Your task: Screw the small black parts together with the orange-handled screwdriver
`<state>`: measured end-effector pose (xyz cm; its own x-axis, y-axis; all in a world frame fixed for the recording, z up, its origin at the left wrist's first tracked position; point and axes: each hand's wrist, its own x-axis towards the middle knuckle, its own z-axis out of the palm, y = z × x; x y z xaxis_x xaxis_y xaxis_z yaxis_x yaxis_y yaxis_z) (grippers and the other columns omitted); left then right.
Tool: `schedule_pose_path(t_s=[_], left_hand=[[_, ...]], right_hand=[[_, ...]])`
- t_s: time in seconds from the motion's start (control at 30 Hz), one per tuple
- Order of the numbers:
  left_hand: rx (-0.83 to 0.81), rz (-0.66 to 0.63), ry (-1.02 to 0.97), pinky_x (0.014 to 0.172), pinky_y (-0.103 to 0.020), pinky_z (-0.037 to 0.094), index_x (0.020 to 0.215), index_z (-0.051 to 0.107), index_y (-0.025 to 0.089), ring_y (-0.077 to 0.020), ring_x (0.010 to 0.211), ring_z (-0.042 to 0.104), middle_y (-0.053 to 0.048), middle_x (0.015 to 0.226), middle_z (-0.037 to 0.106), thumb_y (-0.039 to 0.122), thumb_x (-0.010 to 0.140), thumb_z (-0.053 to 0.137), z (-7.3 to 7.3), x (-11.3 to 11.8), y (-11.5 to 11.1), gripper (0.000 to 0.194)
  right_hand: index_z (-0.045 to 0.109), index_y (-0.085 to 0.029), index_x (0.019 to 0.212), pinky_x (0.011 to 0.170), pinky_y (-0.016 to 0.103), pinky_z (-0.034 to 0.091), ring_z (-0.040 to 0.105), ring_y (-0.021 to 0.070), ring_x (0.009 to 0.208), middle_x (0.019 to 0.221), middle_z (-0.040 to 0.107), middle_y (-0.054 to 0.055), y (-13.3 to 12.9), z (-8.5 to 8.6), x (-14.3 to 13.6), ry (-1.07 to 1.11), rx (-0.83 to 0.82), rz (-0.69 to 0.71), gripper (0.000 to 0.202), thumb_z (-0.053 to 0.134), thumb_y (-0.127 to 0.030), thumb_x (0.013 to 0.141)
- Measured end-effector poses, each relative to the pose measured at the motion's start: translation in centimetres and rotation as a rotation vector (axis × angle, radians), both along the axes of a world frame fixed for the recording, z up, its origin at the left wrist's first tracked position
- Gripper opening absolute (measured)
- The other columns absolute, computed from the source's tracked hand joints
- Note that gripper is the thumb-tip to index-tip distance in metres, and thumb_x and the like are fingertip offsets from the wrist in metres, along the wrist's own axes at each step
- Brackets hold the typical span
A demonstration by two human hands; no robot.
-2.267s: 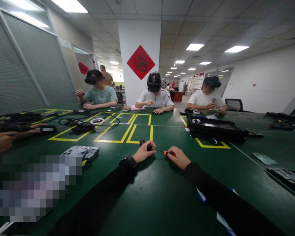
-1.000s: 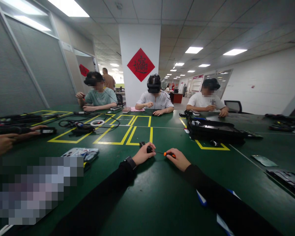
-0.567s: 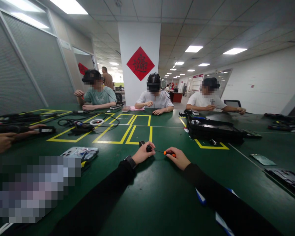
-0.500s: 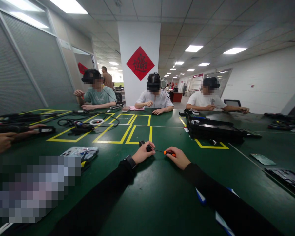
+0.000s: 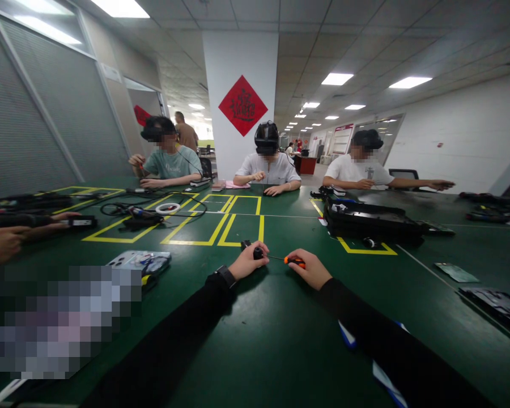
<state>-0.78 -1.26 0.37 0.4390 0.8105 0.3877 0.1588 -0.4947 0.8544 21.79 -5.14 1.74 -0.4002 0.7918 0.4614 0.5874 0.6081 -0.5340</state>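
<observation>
Near the middle of the green table (image 5: 255, 317), my left hand (image 5: 246, 262) is closed around a small black part (image 5: 258, 253) with a rounded end; my fingers cover much of it. My right hand (image 5: 313, 268) grips a screwdriver (image 5: 295, 262) by its orange and black handle. The thin shaft lies almost level and points left at the black part. Whether its tip sits in the part or only touches it, I cannot tell.
Left of me lie a phone-like device (image 5: 140, 262) and a blurred-out patch. Black cables and a white ring (image 5: 168, 208) are farther back. A black open casing (image 5: 372, 221) stands at the right, near a green board (image 5: 457, 272). Several people sit around the table.
My hands keep nearly the same places, with the screwdriver still against or near the black part. The person at the far right has stretched an arm farther right.
</observation>
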Motion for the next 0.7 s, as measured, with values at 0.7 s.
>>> schedule_pose_path(t_s=[0.7], left_hand=[[0.048,0.043,0.039,0.069,-0.026,0.04,0.086,0.05,0.015,-0.0102,0.069,0.051,0.0,0.079,0.053,0.02,0.067,0.058,-0.29,-0.12,0.24,0.021]], right_hand=[[0.057,-0.019,0.092,0.069,0.025,0.042,0.054,0.013,0.075,0.084,0.058,0.003,-0.5,0.66,0.04,-0.059,0.101,0.006,0.021,0.053,-0.031,0.076]])
